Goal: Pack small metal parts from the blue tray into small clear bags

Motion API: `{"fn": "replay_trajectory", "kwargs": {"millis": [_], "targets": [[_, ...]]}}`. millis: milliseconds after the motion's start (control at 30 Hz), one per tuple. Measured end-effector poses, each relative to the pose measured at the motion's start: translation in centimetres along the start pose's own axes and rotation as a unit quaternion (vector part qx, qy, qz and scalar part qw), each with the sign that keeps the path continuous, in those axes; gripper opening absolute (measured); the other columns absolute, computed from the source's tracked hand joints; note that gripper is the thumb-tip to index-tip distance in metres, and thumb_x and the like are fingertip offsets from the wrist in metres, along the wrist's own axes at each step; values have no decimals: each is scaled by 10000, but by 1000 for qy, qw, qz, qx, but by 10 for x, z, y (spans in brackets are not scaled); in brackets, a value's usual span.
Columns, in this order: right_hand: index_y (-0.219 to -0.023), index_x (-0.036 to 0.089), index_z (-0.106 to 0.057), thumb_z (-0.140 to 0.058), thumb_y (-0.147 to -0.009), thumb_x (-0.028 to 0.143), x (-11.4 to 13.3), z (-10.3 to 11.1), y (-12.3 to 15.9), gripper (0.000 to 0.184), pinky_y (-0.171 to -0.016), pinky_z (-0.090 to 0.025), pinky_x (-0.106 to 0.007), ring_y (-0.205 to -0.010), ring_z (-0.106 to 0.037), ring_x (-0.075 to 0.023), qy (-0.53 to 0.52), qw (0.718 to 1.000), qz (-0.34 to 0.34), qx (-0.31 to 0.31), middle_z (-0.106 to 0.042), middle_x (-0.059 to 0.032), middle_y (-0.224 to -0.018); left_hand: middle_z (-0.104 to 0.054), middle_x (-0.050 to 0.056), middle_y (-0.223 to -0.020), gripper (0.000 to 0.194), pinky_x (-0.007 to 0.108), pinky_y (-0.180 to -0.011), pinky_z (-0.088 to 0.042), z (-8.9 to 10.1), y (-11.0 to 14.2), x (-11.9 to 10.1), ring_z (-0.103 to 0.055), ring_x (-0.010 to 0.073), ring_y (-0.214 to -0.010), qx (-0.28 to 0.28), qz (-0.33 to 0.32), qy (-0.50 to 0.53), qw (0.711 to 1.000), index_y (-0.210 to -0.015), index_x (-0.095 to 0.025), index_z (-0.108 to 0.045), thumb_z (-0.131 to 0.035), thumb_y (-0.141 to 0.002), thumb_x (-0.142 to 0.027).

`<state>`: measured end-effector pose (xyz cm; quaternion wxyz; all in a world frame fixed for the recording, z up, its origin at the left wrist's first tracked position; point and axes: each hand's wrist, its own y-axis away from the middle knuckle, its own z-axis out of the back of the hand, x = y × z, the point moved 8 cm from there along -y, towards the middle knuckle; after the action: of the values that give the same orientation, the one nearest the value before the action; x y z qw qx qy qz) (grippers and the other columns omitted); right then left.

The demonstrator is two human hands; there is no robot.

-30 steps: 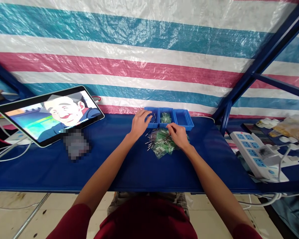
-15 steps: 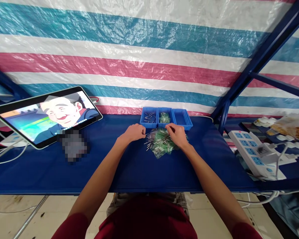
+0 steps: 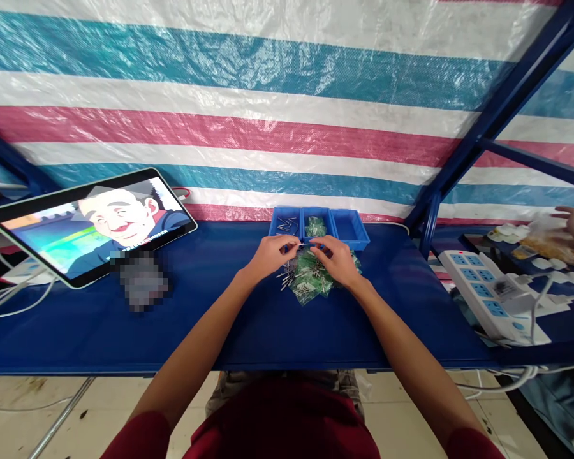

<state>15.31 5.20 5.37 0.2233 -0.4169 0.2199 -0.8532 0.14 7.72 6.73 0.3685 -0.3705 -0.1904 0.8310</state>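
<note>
My left hand (image 3: pixel 276 254) and right hand (image 3: pixel 335 256) pinch a thin metal piece (image 3: pixel 305 243) between their fingertips, just in front of the bins. Left blue bin (image 3: pixel 278 212) holds loose metal pins (image 3: pixel 287 225); middle bin (image 3: pixel 316 211), green packets (image 3: pixel 316 226); right bin (image 3: pixel 349 228) adjoins. Mixed heap of pins and green bags (image 3: pixel 307 288) lies on the desk (image 3: pixel 291 335) under my hands.

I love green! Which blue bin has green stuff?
The middle bin, with green packets; the left bin has metal pieces, the right bin shows no green.
</note>
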Motion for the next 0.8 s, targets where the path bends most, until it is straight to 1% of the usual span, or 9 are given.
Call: {"fn": "replay_trajectory", "kwargs": {"millis": [100,167,233,367,467,567,700,800], "targets": [[-891,190,-682,-504,-933,375,5,3,0,259,-640,-463,-277,-699,-592,-169,3,1000,22,-14,-651,-58,-794,-731,44,-791,159,222,-600,-514,-1,1,-10,-641,122,-606,-58,5,50,997,-857,-165,-701,-578,-851,-265],[-880,189,-682,-506,-935,368,5,6,1,257,-645,-464,-280,-692,-592,-169,0,999,26,-32,-657,-58,-786,-736,49,-793,148,230,-617,-539,0,3,-11,-675,143,-653,-89,22,82,992,-863,-163,-704,-604,-842,-270],[-897,192,-684,-517,-929,371,5,9,1,248,-632,-465,-279,-662,-585,-161,-10,999,21,-49,-665,-55,-795,-737,48,-790,141,235,-630,-555,-1,3,-11,-691,152,-669,-105,37,109,988,-860,-159,-705,-623,-832,-270],[-873,199,-684,-533,-919,378,5,14,1,238,-611,-464,-278,-612,-566,-147,-25,997,14,-70,-665,-45,-795,-733,40,-774,149,242,-629,-573,-4,4,-8,-695,153,-647,-110,61,146,981,-861,-160,-706,-639,-827,-288],[-847,201,-683,-533,-917,386,7,14,1,248,-597,-459,-276,-602,-558,-145,-30,997,14,-71,-653,-40,-764,-730,43,-778,165,245,-622,-576,-5,5,-6,-695,155,-643,-113,72,163,978,-858,-158,-706,-649,-819,-308],[-864,201,-688,-531,-914,403,6,15,2,260,-600,-462,-279,-593,-551,-143,-34,997,9,-74,-648,-40,-763,-730,43,-781,179,246,-621,-577,-5,6,-6,-691,154,-643,-115,77,167,976,-853,-158,-708,-658,-811,-325],[-881,198,-695,-508,-920,430,4,14,3,301,-615,-464,-290,-617,-556,-152,-32,997,0,-68,-654,-55,-793,-734,49,-793,177,262,-655,-578,-4,7,-8,-692,162,-684,-116,80,162,977,-846,-162,-716,-663,-807,-327],[-880,199,-694,-494,-923,448,2,13,4,323,-625,-461,-300,-652,-563,-165,-32,998,-7,-62,-662,-67,-811,-730,58,-801,198,275,-647,-573,-7,7,-5,-688,169,-691,-118,105,193,968,-836,-159,-717,-678,-794,-349]]}}
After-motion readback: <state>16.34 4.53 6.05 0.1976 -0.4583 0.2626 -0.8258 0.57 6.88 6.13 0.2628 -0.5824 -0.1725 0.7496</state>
